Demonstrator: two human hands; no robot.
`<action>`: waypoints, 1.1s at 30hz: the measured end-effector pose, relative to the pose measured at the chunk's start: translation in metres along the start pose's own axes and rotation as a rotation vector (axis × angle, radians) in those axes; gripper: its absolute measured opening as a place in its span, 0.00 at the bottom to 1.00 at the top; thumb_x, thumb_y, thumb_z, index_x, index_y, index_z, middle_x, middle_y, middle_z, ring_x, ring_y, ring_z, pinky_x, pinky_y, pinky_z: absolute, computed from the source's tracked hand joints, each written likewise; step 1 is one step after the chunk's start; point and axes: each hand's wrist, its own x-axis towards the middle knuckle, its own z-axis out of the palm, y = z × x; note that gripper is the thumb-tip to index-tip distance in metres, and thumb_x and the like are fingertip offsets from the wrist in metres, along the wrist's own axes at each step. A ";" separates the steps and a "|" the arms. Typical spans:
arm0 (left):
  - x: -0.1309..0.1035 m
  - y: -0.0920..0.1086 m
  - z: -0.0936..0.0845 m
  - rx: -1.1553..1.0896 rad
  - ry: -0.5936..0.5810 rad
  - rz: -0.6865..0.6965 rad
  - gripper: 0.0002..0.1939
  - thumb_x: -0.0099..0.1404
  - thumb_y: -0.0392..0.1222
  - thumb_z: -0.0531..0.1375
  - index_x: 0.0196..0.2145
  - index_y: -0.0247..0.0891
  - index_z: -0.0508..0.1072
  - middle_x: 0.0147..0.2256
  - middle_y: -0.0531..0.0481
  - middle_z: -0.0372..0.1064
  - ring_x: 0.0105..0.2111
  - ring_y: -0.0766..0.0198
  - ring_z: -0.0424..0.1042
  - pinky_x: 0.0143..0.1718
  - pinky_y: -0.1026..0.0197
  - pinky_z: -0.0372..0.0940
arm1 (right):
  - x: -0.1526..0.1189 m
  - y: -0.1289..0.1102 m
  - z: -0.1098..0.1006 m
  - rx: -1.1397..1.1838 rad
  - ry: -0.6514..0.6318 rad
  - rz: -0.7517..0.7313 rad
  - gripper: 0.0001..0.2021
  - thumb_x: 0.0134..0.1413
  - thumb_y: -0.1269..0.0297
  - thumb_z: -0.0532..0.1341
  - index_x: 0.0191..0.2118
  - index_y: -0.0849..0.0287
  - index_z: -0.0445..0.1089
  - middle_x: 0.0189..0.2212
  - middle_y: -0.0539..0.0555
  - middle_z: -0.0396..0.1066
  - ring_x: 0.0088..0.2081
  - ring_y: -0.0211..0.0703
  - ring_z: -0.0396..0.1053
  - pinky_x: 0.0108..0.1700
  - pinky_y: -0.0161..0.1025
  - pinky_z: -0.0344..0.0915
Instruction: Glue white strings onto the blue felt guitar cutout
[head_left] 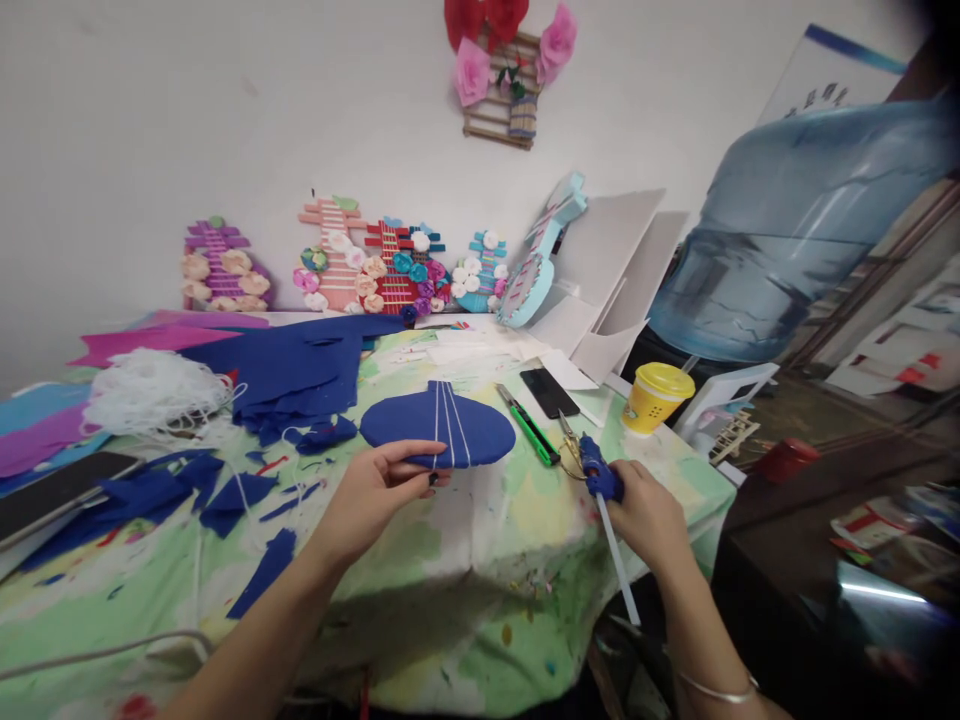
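Note:
My left hand (390,490) pinches the near edge of a flat, rounded blue cloth-covered piece (397,420) between thumb and fingers. White strings (452,425) fan from its short neck across its face. At the table's right side, my right hand (646,510) is wrapped round a blue-covered glue gun (598,470). A whitish glue stick (619,565) juts from its back end toward me. Just beyond the gun lie scissors (571,455), partly hidden by it. Left of them rests a green utility knife (534,430), beside a black phone (550,392).
Blue cloth scraps (240,500) and a heap of white string (161,395) cover the left side. Decorated craft instruments (390,265) lean along the wall. At right stand a yellow lidded cup (657,397) and a large water bottle (780,240). A cable (97,655) crosses the near left.

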 end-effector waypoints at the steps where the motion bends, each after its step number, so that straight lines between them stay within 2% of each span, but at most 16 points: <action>1: -0.001 -0.002 -0.001 -0.002 0.003 -0.006 0.22 0.51 0.39 0.64 0.45 0.32 0.73 0.32 0.43 0.78 0.39 0.56 0.78 0.36 0.65 0.72 | 0.006 0.007 0.000 -0.030 -0.037 -0.012 0.07 0.53 0.64 0.57 0.38 0.59 0.66 0.38 0.57 0.69 0.33 0.44 0.67 0.27 0.36 0.47; 7: -0.004 -0.007 -0.002 0.004 0.018 -0.016 0.22 0.50 0.40 0.65 0.44 0.32 0.74 0.31 0.44 0.78 0.37 0.56 0.78 0.37 0.63 0.72 | 0.043 0.036 0.003 -0.076 -0.090 -0.068 0.07 0.51 0.69 0.56 0.37 0.61 0.67 0.38 0.58 0.68 0.33 0.44 0.66 0.27 0.37 0.48; 11: -0.005 -0.009 -0.003 0.001 0.011 -0.018 0.21 0.51 0.41 0.65 0.44 0.32 0.74 0.32 0.43 0.78 0.37 0.55 0.78 0.38 0.62 0.72 | 0.067 0.049 0.008 -0.041 -0.084 -0.071 0.08 0.47 0.73 0.57 0.36 0.63 0.68 0.36 0.60 0.68 0.34 0.45 0.66 0.31 0.38 0.53; 14: -0.005 -0.010 -0.004 0.002 0.011 -0.011 0.21 0.51 0.41 0.64 0.44 0.32 0.73 0.31 0.43 0.78 0.37 0.55 0.78 0.38 0.62 0.72 | 0.078 0.054 0.006 0.021 -0.056 -0.075 0.14 0.42 0.78 0.59 0.39 0.64 0.68 0.38 0.61 0.69 0.39 0.48 0.67 0.37 0.39 0.58; 16: -0.005 -0.009 -0.004 0.002 0.011 -0.007 0.21 0.52 0.40 0.64 0.44 0.32 0.73 0.31 0.43 0.78 0.37 0.55 0.78 0.38 0.62 0.72 | 0.079 0.049 0.001 0.074 -0.006 -0.055 0.19 0.40 0.80 0.58 0.42 0.65 0.67 0.40 0.64 0.68 0.42 0.52 0.66 0.41 0.43 0.60; 19: -0.005 -0.008 -0.003 -0.008 0.016 -0.006 0.20 0.51 0.39 0.64 0.44 0.32 0.74 0.31 0.44 0.78 0.37 0.56 0.78 0.38 0.62 0.72 | 0.063 0.020 -0.005 0.190 0.057 -0.036 0.17 0.46 0.77 0.56 0.45 0.65 0.66 0.40 0.65 0.69 0.42 0.52 0.68 0.43 0.46 0.63; 21: -0.005 -0.009 -0.002 -0.011 0.015 -0.006 0.20 0.51 0.38 0.63 0.43 0.33 0.74 0.31 0.45 0.78 0.36 0.56 0.78 0.37 0.62 0.72 | 0.044 -0.014 -0.004 0.335 0.022 -0.062 0.13 0.55 0.68 0.55 0.47 0.61 0.64 0.35 0.57 0.71 0.32 0.44 0.70 0.35 0.41 0.67; 22: -0.006 -0.009 -0.001 -0.009 0.014 -0.006 0.19 0.51 0.37 0.63 0.43 0.33 0.74 0.31 0.45 0.78 0.36 0.57 0.78 0.37 0.63 0.72 | 0.034 -0.033 -0.003 0.453 -0.022 -0.070 0.13 0.59 0.62 0.51 0.48 0.59 0.62 0.33 0.54 0.71 0.26 0.39 0.70 0.28 0.37 0.67; 23: -0.006 -0.009 0.000 -0.005 0.014 -0.006 0.19 0.51 0.37 0.63 0.43 0.33 0.75 0.30 0.46 0.78 0.36 0.57 0.78 0.37 0.63 0.71 | 0.025 -0.052 0.000 0.766 -0.116 -0.010 0.15 0.60 0.56 0.51 0.48 0.58 0.61 0.32 0.52 0.71 0.20 0.37 0.68 0.22 0.35 0.65; 24: -0.006 -0.010 0.000 0.002 0.014 -0.007 0.19 0.51 0.36 0.63 0.42 0.34 0.75 0.30 0.46 0.78 0.36 0.57 0.78 0.37 0.63 0.71 | 0.018 -0.071 0.003 1.035 -0.235 0.063 0.18 0.58 0.51 0.53 0.47 0.57 0.60 0.30 0.51 0.71 0.16 0.36 0.65 0.16 0.34 0.62; 26: -0.007 -0.010 0.002 0.015 0.018 -0.007 0.18 0.51 0.36 0.63 0.42 0.34 0.75 0.30 0.46 0.78 0.36 0.58 0.78 0.36 0.64 0.71 | 0.010 -0.101 0.009 1.357 -0.412 0.242 0.20 0.53 0.47 0.57 0.44 0.56 0.59 0.25 0.48 0.71 0.12 0.35 0.63 0.11 0.30 0.56; 29: -0.008 -0.010 0.002 0.007 0.024 -0.009 0.18 0.51 0.36 0.62 0.42 0.34 0.75 0.29 0.46 0.78 0.35 0.58 0.78 0.35 0.64 0.71 | 0.016 -0.128 0.017 1.672 -0.484 0.398 0.16 0.50 0.51 0.61 0.38 0.57 0.61 0.20 0.48 0.71 0.11 0.37 0.65 0.10 0.28 0.55; 33: -0.006 -0.009 -0.001 0.002 0.042 0.000 0.17 0.51 0.35 0.62 0.41 0.33 0.75 0.28 0.47 0.78 0.34 0.58 0.78 0.35 0.63 0.72 | 0.036 -0.140 0.025 1.867 -0.490 0.436 0.09 0.44 0.63 0.63 0.31 0.58 0.63 0.16 0.48 0.70 0.14 0.42 0.70 0.14 0.33 0.66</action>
